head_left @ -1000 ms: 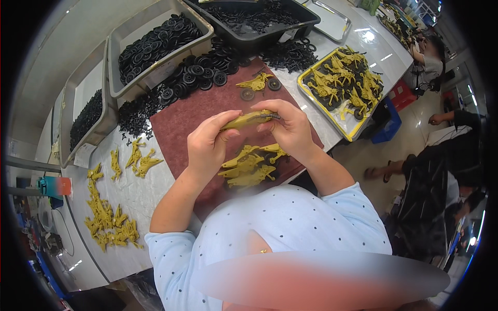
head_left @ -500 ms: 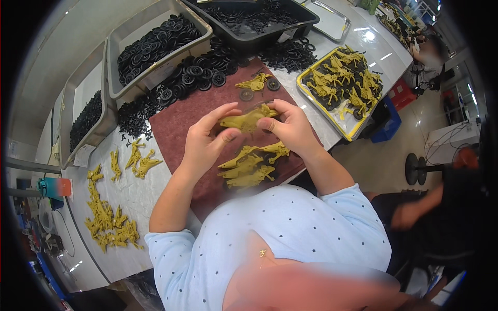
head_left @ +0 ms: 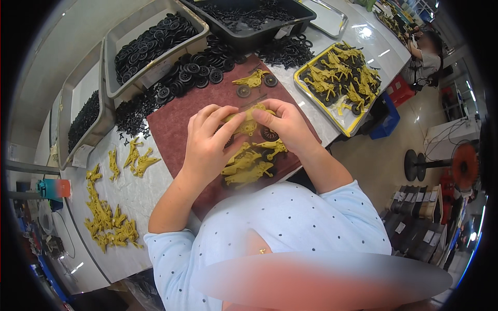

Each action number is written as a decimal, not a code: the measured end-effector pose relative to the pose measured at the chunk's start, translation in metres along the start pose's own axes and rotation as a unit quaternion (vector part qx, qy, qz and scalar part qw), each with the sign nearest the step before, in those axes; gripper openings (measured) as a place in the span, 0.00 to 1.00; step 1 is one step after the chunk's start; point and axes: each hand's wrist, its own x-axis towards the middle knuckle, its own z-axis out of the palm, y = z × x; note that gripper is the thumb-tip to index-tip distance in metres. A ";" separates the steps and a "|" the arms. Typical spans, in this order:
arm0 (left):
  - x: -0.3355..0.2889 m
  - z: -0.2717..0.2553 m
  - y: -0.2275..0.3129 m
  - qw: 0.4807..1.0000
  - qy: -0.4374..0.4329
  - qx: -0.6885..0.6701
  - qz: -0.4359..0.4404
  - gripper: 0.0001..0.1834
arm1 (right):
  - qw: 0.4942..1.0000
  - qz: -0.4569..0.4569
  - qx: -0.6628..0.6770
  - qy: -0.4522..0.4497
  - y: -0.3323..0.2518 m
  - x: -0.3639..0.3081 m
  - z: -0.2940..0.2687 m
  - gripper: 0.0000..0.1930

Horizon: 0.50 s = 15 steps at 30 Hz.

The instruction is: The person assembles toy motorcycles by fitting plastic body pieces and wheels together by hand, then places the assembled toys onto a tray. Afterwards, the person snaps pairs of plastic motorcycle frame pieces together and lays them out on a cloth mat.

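Two bare hands meet above a red mat (head_left: 176,140) on a pale desk (head_left: 129,192). Between them is a small yellow body (head_left: 249,126), its far side partly hidden by fingers. The left hand (head_left: 211,132) grips its left end with bent fingers; the right hand (head_left: 282,122) pinches its right end, thumb on top. A black wheel (head_left: 269,134) shows just below the right thumb; whether it is fixed to the body, I cannot tell.

To work well here, it seems best to brace with the left fingers and press evenly with the right thumb, sparing thin tips.

More yellow bodies (head_left: 248,170) lie under the hands, near the mat's front edge, leaving little room to lower anything. Loose wheels (head_left: 192,75) spill over the mat's far-left edge. A loaded tray (head_left: 349,133) sits by the desk's right edge.
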 end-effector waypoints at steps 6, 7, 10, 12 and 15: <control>-0.003 -0.004 -0.004 1.000 0.004 0.025 0.007 0.27 | 0.995 -0.052 -0.086 0.012 0.005 0.006 0.002 0.18; -0.001 -0.007 -0.001 0.999 -0.023 0.031 0.007 0.28 | 0.995 -0.052 -0.089 -0.004 0.005 0.009 -0.001 0.18; -0.006 -0.017 -0.002 0.997 -0.041 0.061 -0.031 0.29 | 0.898 -0.123 -0.417 0.064 0.013 0.022 -0.033 0.15; -0.016 -0.024 -0.013 0.989 -0.084 0.060 -0.105 0.27 | 0.921 0.045 -0.387 0.021 0.015 0.029 -0.048 0.18; -0.044 -0.044 -0.044 0.960 -0.110 0.121 -0.226 0.14 | 0.900 0.005 -0.437 -0.014 0.025 0.029 -0.063 0.17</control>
